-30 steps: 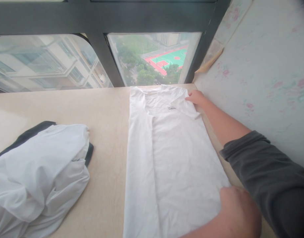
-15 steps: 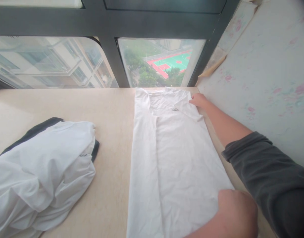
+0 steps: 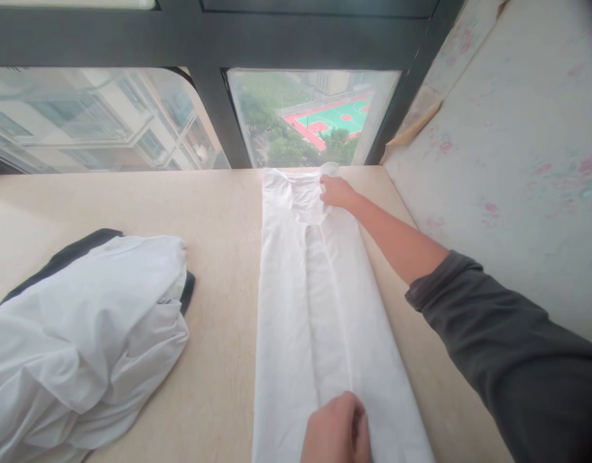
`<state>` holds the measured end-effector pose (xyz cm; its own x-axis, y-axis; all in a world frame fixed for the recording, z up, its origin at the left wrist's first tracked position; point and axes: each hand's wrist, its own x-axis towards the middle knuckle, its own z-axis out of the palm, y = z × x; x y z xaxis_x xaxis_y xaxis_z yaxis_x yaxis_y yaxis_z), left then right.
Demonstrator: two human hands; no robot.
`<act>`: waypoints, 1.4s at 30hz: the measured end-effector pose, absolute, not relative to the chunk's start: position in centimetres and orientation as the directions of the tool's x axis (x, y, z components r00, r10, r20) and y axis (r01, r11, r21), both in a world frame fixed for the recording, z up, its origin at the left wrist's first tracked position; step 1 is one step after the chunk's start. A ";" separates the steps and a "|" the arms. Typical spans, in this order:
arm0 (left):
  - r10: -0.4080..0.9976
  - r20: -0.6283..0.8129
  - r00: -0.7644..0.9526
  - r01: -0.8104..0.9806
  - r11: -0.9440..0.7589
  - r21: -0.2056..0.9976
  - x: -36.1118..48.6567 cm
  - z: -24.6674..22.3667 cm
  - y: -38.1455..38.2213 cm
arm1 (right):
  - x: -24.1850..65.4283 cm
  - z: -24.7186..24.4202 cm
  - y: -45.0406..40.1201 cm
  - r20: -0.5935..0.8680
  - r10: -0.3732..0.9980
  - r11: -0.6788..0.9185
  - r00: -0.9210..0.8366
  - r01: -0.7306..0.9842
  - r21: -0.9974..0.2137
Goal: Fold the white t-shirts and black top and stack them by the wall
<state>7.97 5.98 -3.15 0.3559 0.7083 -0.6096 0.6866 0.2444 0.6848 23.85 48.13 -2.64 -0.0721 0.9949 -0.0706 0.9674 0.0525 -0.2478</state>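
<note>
A white T-shirt [image 3: 286,302] lies lengthwise on the pale wooden surface, its neckline toward the window. Both of its long sides are folded inward, and the two folded edges run side by side down the middle. At the far end, my right hand [image 3: 337,191] is closed on the fabric beside the collar. My left hand [image 3: 337,427] is at the near end, with curled fingers gripping the shirt's folded edge. The bottom of the frame cuts off the lower end of the shirt.
To the left lies a rumpled white garment [image 3: 98,321] with a black piece of cloth [image 3: 88,247] under it. A dark-framed window [image 3: 300,122] borders the far edge of the wooden surface [image 3: 219,257]. The flowered wall [image 3: 508,193] rises close on the right.
Both hands have moved left, carrying the shirt's right side over toward its middle. The small dark print on the chest is now covered. The garment pile has stayed in place.
</note>
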 end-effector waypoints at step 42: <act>0.895 -0.171 0.412 0.885 -0.347 0.311 1.7 -4.1 2.8 | 18.7 -1.7 40.9 -0.105 0.919 0.276 -0.381 0.809 -0.520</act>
